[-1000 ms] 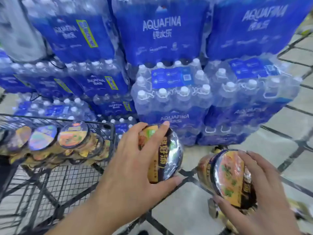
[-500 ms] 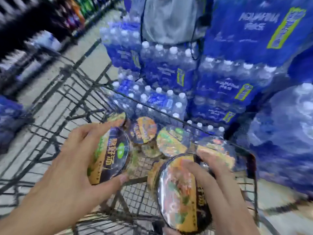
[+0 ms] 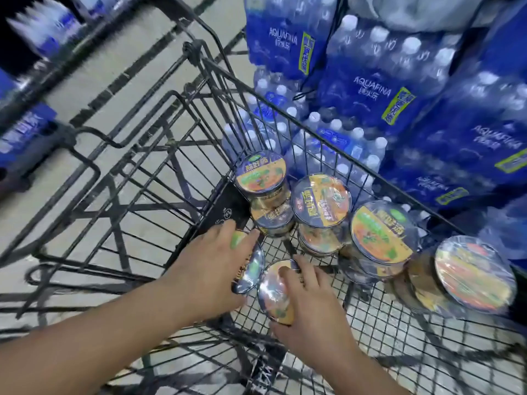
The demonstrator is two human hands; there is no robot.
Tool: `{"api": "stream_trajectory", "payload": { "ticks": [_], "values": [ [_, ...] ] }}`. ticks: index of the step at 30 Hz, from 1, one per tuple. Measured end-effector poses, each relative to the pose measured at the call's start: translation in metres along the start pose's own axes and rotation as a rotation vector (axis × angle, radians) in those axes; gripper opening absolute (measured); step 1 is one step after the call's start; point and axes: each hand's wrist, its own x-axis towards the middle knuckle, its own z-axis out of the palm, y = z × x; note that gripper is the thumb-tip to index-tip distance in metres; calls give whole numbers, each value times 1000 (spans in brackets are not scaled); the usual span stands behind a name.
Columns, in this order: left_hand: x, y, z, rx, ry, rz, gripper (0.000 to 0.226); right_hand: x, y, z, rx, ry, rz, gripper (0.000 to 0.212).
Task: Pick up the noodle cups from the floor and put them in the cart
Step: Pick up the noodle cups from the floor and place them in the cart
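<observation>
Both my hands are down inside the black wire cart (image 3: 182, 115). My left hand (image 3: 211, 269) grips a noodle cup (image 3: 251, 266) tilted on its side, low over the cart's mesh floor. Beside it, my right hand (image 3: 310, 303) holds a second noodle cup (image 3: 273, 292), fingers spread over its shiny lid. Several other noodle cups stand stacked along the cart's far wall, among them one at the corner (image 3: 261, 172), one in the middle (image 3: 320, 199) and a tilted one at the right (image 3: 473, 273).
Blue shrink-wrapped packs of water bottles (image 3: 379, 89) are piled just beyond the cart's right wall. A dark flap (image 3: 228, 212) lies against the cart's folding seat panel. Tiled floor (image 3: 137, 52) and shelves with more blue packs (image 3: 25, 132) lie to the left.
Both hands carried their cups from beside the cart over its rim and down to the cart floor. The view swung left from the water packs onto the cart.
</observation>
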Motion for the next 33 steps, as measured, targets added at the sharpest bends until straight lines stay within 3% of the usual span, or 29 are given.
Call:
{"api": "stream_trajectory", "payload": {
  "ticks": [13,20,30,33],
  "values": [
    [105,9,108,422,-120,172,110,44,58,68,-255,-17,-24,92],
    [123,19,127,289,-91,175,96,58,81,82,-256,-6,88,81],
    [132,11,143,250,-180,63,119,63,90,102,-154,81,122,83],
    [121,16,125,200,-184,41,114,51,87,92,-87,99,123,82]
  ]
}}
